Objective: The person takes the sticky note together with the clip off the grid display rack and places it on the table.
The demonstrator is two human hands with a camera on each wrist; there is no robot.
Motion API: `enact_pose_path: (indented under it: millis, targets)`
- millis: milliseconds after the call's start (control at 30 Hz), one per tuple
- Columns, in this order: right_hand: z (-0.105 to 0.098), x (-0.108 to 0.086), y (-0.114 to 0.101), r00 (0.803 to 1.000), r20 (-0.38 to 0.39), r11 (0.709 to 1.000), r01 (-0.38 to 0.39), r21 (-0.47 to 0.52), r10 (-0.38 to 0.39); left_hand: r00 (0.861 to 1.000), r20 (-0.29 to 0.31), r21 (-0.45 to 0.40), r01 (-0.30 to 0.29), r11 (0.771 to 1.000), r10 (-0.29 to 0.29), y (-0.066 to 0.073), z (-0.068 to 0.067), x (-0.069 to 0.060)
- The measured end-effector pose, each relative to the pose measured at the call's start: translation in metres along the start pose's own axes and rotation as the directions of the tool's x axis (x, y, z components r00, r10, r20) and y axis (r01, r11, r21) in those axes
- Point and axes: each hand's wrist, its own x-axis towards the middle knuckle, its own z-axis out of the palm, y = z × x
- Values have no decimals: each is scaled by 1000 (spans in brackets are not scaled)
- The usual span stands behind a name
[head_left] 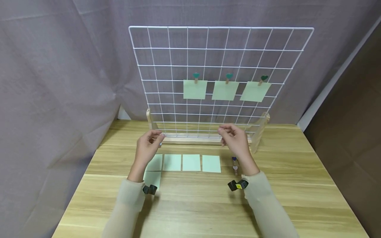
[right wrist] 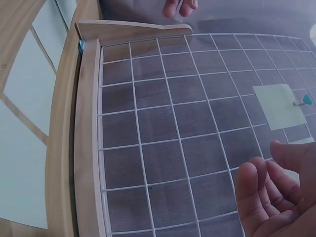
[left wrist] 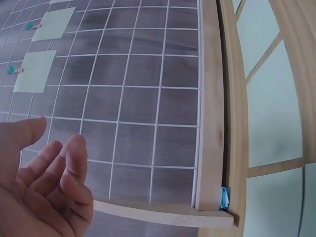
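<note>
My left hand (head_left: 147,147) hovers in front of the lower left of a white wire grid (head_left: 220,27), fingers loosely curled. Nothing shows between thumb and fingers in the left wrist view. On the other side my right hand (head_left: 236,142) is held up likewise, loosely bent and holding nothing in the right wrist view. Three pale green paper squares (head_left: 194,90) hang on the grid, each under a small wooden clip with a green heart (head_left: 196,75). Several more green squares (head_left: 191,162) lie on the table between the forearms, one partly hidden by the left hand.
Two small heart clips, one purple (head_left: 234,159) and one pale (head_left: 235,168), lie beside the right wrist. A small blue item (left wrist: 225,198) sits by the grid's wooden base (head_left: 205,140). A grey curtain (head_left: 74,82) hangs behind the wooden table (head_left: 190,211).
</note>
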Motion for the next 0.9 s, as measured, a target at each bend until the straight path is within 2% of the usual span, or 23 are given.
enact_pose_path:
  millis: [200,367,900]
  targets:
    - [2,9,-5,1000,7,1000,-4,11,4,1000,5,-4,5,1000,-5,5,3,9]
    - [6,17,-11,1000,3,998,16,61,-17,1000,-3,-27,-19,999,19,10,6,15]
    - [11,36,-32,996,24,995,81,63,-83,997,-46,-71,-64,995,61,28,18,31]
